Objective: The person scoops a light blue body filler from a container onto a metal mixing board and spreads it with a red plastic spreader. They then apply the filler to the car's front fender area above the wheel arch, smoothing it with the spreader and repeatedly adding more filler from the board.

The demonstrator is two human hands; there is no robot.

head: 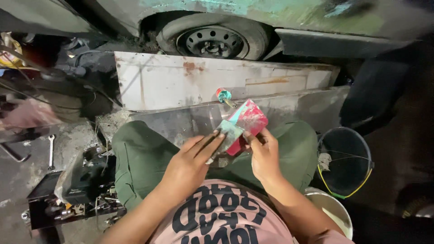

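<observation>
Gripping a grey-smeared flat metal scraper (227,134) in our left hand (190,165) against the red putty-coated blade (247,121) pinched in our right hand (264,156), above our lap, we risk dropping filler onto our green trousers (140,158).

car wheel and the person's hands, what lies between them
In the head view, a worn white metal panel lies between the car wheel and the hands, with a small screwdriver resting by it.

Concrete workshop floor (18,180), stained grey, is carrying scattered items. A wrench (51,151) is lying flat at left; a black bucket (346,162) is standing at right beside a white bucket (334,210). A rusted white metal panel (217,81) is resting on edge before a car wheel (212,40).
</observation>
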